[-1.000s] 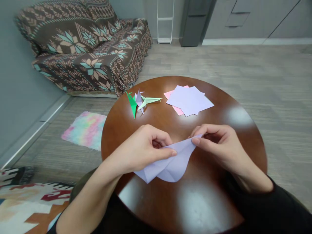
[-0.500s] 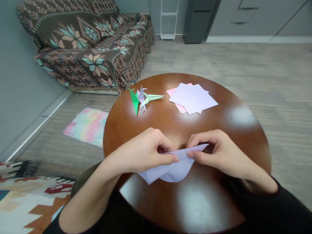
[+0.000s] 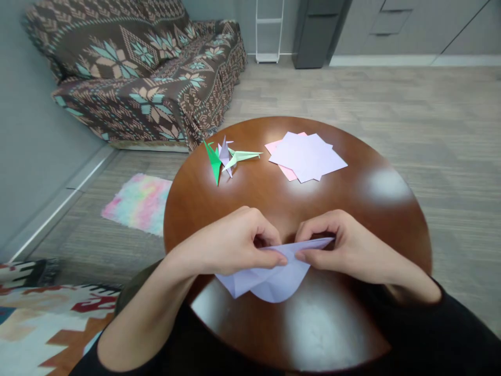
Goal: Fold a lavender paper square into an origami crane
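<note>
A sheet of lavender origami paper (image 3: 274, 282), partly folded, is held between my two hands above the near half of the round table. My left hand (image 3: 246, 243) is closed, pinching the upper edge of the paper between thumb and fingers. On the right side of that same edge, my right hand (image 3: 338, 245) also pinches, thumb in front and fingers behind. Below the hands the paper bulges in a loose curve, with a pointed corner at lower left. Some of the fingertips are hidden behind the paper.
Paper cranes in green (image 3: 213, 163), lavender (image 3: 225, 156) and pale green (image 3: 242, 155) sit at the far left of the brown table (image 3: 203, 209). Beside them lies a fanned stack of lavender and pink paper (image 3: 309, 156). A patterned sofa (image 3: 148, 94) stands behind, left.
My right hand has shifted slightly left along the paper's edge, closer to my left hand. The paper's lower curve hangs a little lower and rounder.
</note>
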A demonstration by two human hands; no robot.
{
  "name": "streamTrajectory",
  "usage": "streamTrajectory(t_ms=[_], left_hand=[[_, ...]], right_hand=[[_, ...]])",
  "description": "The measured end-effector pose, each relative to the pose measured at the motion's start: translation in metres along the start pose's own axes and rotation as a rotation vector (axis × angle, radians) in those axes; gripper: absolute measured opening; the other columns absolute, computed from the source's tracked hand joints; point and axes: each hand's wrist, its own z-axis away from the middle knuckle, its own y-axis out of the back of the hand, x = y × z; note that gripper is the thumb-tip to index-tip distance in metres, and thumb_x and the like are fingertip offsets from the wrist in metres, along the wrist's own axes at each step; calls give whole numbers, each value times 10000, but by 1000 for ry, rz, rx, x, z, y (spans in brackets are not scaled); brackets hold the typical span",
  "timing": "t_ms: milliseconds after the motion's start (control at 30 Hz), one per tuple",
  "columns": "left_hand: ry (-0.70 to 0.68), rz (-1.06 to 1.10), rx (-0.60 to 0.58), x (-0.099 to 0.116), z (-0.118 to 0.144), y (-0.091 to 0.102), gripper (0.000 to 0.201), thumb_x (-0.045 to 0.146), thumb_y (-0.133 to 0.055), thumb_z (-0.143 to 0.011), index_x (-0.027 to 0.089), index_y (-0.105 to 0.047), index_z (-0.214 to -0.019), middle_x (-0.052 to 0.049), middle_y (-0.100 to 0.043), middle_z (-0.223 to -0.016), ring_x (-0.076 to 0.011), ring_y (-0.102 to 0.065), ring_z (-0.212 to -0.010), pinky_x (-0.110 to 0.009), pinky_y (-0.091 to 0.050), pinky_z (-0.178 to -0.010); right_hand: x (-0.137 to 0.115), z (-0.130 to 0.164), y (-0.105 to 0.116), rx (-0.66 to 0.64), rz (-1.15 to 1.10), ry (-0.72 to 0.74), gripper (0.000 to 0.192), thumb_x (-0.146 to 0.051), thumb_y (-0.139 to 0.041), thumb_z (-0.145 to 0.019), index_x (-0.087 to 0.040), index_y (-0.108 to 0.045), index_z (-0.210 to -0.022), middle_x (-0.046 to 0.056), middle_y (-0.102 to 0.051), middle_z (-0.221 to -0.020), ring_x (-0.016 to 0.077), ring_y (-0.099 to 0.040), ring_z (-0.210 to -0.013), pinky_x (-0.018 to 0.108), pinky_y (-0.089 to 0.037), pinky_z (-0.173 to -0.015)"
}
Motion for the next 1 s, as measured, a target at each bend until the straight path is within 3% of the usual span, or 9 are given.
streamTrajectory(t_ms=[367,633,1000], left_hand=[[-28,-6,-55,0,-6,-5,214,326,-709,-864,143,-789,-788,25,-600,-615,-87,-479,-579,-207,-305,-508],[-33,44,-99,-2,-12,-10,255,340,-701,-872,135,-731,-722,34,-568,-591,-76,-461,-553,-200,-301,-495],[6,173,-219,-6,-17,-10,270,352,-682,-871,136,-668,-710,39,-516,-617,-74,-425,-562,-196,-292,-486]], right_hand=[[-2,-1,2,-130,99,-29,104,-193,-680,-822,-139,-767,-812,-2,-663,-729,141,-530,-688,265,-400,-632],[-5,1,-6,-155,136,-84,66,-139,-654,-768,-163,-712,-748,-63,-525,-618,91,-417,-588,240,-296,-518],[-9,2,-9,-173,173,-184,108,-174,-652,-722,-189,-574,-649,-75,-416,-595,91,-342,-560,267,-235,-495]])
